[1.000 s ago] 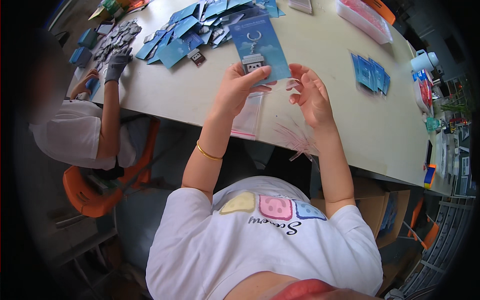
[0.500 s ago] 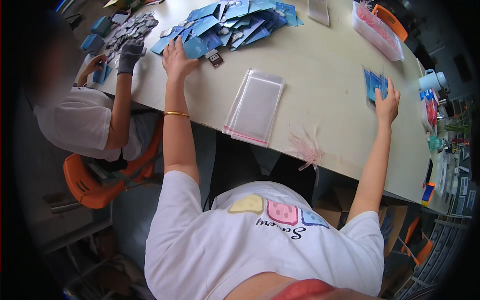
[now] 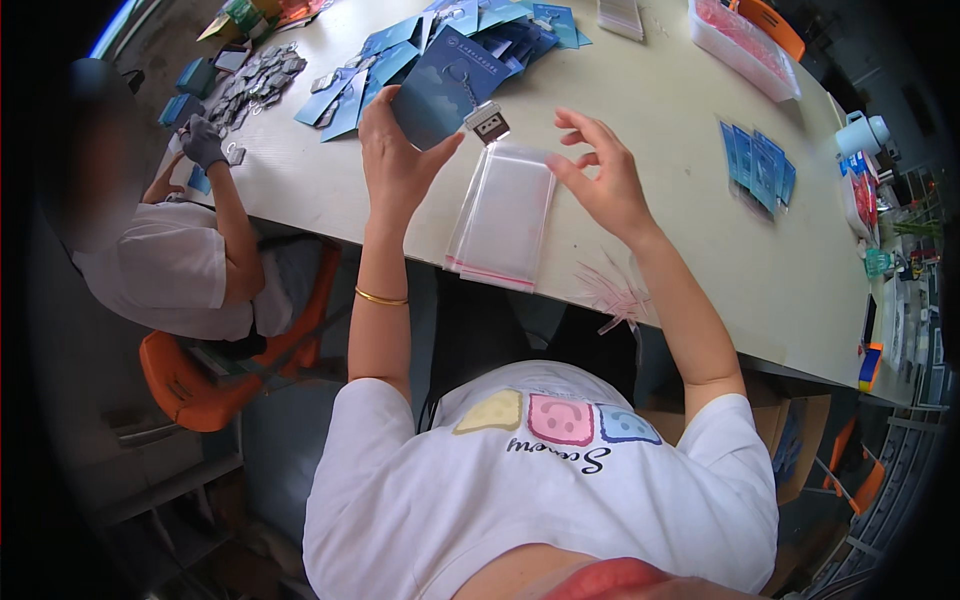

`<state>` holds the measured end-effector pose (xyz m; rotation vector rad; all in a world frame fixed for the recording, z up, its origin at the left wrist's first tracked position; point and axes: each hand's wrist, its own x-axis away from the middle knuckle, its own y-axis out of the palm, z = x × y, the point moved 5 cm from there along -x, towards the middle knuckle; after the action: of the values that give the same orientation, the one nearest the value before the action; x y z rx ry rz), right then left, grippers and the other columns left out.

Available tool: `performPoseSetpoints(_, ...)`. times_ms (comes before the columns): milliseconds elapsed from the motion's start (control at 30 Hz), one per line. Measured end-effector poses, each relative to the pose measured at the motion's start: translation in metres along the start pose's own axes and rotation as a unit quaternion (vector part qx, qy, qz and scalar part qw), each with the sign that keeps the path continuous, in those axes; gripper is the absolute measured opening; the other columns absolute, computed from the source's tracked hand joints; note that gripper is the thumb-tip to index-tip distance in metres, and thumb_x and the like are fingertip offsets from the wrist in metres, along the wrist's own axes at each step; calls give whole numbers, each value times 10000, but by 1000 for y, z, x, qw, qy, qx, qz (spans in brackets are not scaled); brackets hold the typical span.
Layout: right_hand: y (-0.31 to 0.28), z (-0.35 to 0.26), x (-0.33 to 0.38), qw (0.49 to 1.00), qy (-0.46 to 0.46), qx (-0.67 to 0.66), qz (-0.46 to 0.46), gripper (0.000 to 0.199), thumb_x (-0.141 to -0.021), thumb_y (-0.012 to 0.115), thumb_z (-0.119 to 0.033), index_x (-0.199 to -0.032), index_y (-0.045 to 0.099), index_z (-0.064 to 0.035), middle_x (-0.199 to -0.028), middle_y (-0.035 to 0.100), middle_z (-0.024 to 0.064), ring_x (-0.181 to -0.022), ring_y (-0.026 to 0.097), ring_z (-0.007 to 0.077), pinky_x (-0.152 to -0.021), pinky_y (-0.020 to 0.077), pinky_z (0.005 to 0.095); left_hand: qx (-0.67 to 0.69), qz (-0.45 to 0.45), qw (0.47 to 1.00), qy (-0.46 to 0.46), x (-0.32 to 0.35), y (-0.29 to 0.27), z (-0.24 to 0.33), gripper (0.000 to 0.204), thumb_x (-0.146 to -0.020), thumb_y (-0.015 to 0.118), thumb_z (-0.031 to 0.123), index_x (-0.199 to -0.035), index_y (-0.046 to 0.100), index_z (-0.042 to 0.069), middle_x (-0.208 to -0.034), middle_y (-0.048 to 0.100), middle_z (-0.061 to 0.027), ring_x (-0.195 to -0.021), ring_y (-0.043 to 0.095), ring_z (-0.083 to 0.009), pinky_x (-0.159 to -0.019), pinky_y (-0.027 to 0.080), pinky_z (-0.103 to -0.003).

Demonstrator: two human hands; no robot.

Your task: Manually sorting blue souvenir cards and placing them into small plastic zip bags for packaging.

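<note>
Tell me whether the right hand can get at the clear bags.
Probably yes: the right hand looks empty and open, close beside the clear bags, and nothing seems to block it.

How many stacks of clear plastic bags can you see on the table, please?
2: the near stack by the table's front edge, and the far stack across it, left of the pink-filled tub. More may be hidden under the card pile.

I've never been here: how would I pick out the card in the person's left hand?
Start at the big pale table, then find the left hand of the person wearing a gold bangle. In it is a blue card with a small square keychain. Unlike the pile of cards beyond, this one is held in a hand.
</note>
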<state>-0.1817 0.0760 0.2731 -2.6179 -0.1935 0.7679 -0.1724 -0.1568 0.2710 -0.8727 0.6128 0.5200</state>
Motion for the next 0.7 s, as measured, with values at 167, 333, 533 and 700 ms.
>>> performPoseSetpoints(167,20,-13,-11,977,50,-207,-30,227,-849,636,-136,-1034,599,-11,-968,636,67,-841,607,87,-627,467,205,87,36,995,27,10,1,60,810,-599,823,200,-1239,363,14,-1131,465,-144,-1079,426,-327,-912,370,-400)
performPoseSetpoints(333,-15,-6,-3,979,107,-161,58,144,-800,683,-105,-867,620,7,-927,645,81,-651,617,90,-581,491,232,230,-53,972,13,18,19,84,778,-647,796,117,-1275,351,1,-1140,443,-131,-1069,430,-244,-887,395,-355)
performPoseSetpoints(533,-34,-26,11,975,-52,133,170,181,-746,696,-65,-879,575,-50,-851,568,51,-602,607,146,-557,489,266,531,-39,836,-129,33,49,82,184,-890,544,-5,-1068,507,-24,-866,626,-55,-769,570,-63,-696,451,-189)
performPoseSetpoints(700,-24,-37,30,978,-101,133,127,326,-707,736,-101,-968,541,-75,-971,530,59,-644,586,164,-600,480,287,551,-53,819,-154,40,50,99,186,-893,549,13,-1067,499,-29,-843,645,-86,-758,587,-71,-694,463,-204)
